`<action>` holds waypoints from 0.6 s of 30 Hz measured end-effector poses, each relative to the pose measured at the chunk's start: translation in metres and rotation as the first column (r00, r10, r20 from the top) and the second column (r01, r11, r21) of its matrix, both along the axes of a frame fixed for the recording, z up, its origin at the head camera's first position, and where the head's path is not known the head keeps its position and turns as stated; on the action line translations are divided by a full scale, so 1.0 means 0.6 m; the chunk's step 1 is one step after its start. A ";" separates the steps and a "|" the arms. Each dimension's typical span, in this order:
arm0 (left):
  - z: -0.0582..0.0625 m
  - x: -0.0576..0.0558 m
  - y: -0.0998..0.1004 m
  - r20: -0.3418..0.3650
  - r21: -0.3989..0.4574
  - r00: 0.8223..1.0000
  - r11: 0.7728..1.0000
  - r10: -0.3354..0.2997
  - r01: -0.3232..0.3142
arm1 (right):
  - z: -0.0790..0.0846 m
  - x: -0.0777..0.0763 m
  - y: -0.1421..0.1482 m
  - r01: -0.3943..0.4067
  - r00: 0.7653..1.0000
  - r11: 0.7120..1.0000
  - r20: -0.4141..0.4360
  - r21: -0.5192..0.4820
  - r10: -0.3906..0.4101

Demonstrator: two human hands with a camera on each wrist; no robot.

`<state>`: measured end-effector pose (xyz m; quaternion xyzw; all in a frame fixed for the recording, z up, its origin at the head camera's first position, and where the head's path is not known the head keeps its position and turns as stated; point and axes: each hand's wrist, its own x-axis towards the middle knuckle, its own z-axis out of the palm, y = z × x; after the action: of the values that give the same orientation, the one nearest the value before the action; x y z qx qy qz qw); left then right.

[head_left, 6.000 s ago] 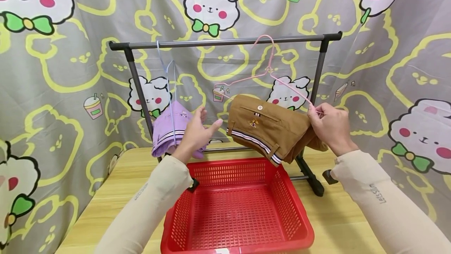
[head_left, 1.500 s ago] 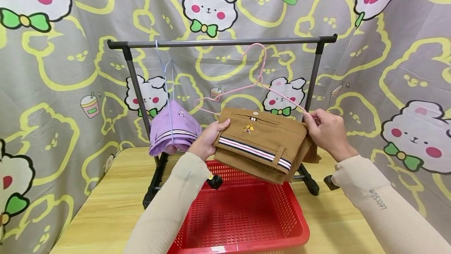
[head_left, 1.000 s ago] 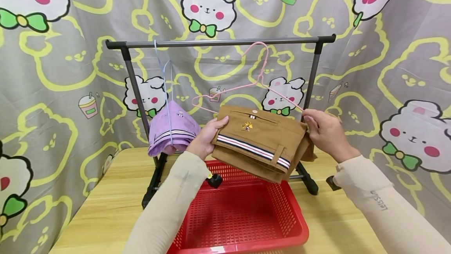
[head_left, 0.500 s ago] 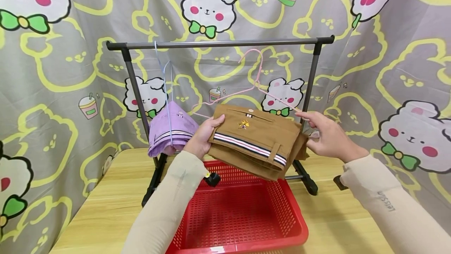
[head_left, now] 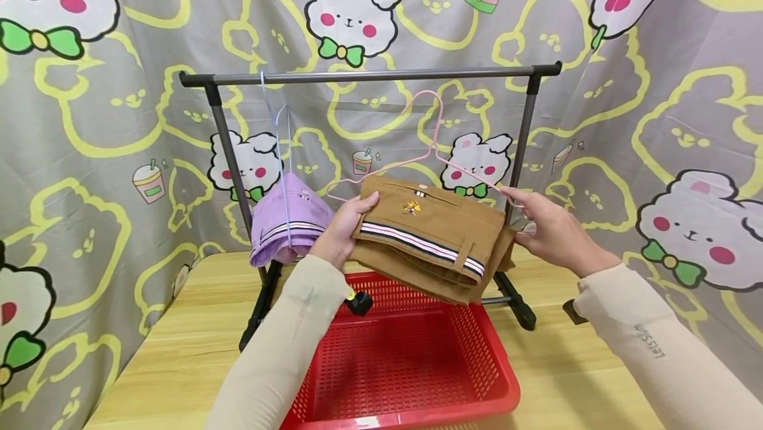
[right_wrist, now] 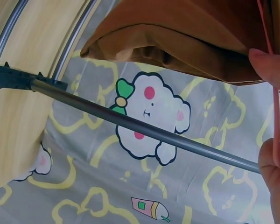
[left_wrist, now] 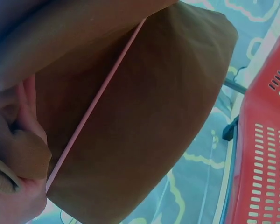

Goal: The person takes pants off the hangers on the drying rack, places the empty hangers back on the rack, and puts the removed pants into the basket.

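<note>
Brown trousers (head_left: 426,218), folded, with a striped band and small embroidery, hang over the lower bar of a pink hanger (head_left: 434,146). The hanger's hook stands just below the rail in the head view. My left hand (head_left: 344,228) grips the trousers' left edge, thumb on the front. My right hand (head_left: 551,228) pinches the hanger's right end, beside the cloth. Inside the fold, the left wrist view shows the pink bar (left_wrist: 100,97) crossing the brown cloth. In the right wrist view, finger and thumb meet round the hanger's bent end (right_wrist: 276,126).
Behind stands a dark metal rack with a rail (head_left: 369,75). Purple trousers (head_left: 289,218) hang at its left on a blue hanger (head_left: 277,126). A red basket (head_left: 507,377) sits on the wooden table (head_left: 179,324) below the brown trousers. A patterned curtain surrounds the table.
Since six seconds ago, my left hand has taken hold of the trousers, which have come lower with the hanger. My right fingers briefly loosened, then pinched the hanger's end again.
</note>
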<state>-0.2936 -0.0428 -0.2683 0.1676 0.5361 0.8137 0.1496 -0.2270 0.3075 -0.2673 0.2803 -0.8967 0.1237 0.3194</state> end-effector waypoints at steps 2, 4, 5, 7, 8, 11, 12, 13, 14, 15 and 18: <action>0.001 0.000 -0.001 -0.008 0.008 1.000 1.000 0.001 -0.001 | -0.001 -0.002 0.000 0.006 1.000 1.000 0.007 0.010 -0.006; 0.001 0.000 -0.001 -0.010 0.016 1.000 1.000 -0.001 0.001 | -0.002 -0.003 -0.001 0.015 1.000 1.000 0.010 0.025 -0.015; 0.001 0.000 -0.002 -0.010 0.019 1.000 1.000 -0.005 0.005 | -0.003 -0.004 -0.001 0.021 1.000 0.999 0.007 0.032 -0.021; 0.002 0.000 -0.003 -0.008 0.028 1.000 1.000 -0.010 0.010 | -0.005 -0.006 -0.001 0.027 1.000 0.999 -0.002 0.044 -0.027; 0.002 0.001 -0.003 -0.008 0.032 1.000 0.999 -0.013 0.013 | -0.006 -0.006 -0.001 0.027 1.000 0.998 -0.009 0.048 -0.027; 0.004 0.003 -0.003 -0.012 0.046 1.000 0.998 -0.029 0.029 | -0.008 -0.007 0.000 0.015 0.999 0.999 -0.042 0.047 -0.013; 0.005 0.004 -0.003 -0.012 0.051 0.999 0.998 -0.032 0.033 | -0.008 -0.007 0.001 0.008 0.999 0.999 -0.051 0.045 -0.005; 0.005 0.005 -0.003 -0.013 0.056 0.999 0.998 -0.036 0.037 | -0.009 -0.007 0.001 -0.001 0.998 0.999 -0.061 0.043 0.003; 0.006 0.006 -0.003 -0.014 0.059 0.999 0.997 -0.041 0.042 | -0.010 -0.008 0.001 -0.009 0.997 0.999 -0.071 0.041 0.012; 0.007 0.007 -0.002 -0.015 0.067 0.999 0.997 -0.045 0.046 | -0.011 -0.008 0.002 -0.016 0.997 0.999 -0.079 0.040 0.019; 0.009 0.010 -0.001 -0.014 0.086 0.998 0.995 -0.057 0.058 | -0.016 -0.010 0.002 -0.032 0.995 0.999 -0.093 0.032 0.035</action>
<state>-0.2877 -0.0435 -0.2626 0.1937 0.4963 0.8306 0.1624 -0.2328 0.3089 -0.2767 0.3056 -0.8777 0.1024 0.3546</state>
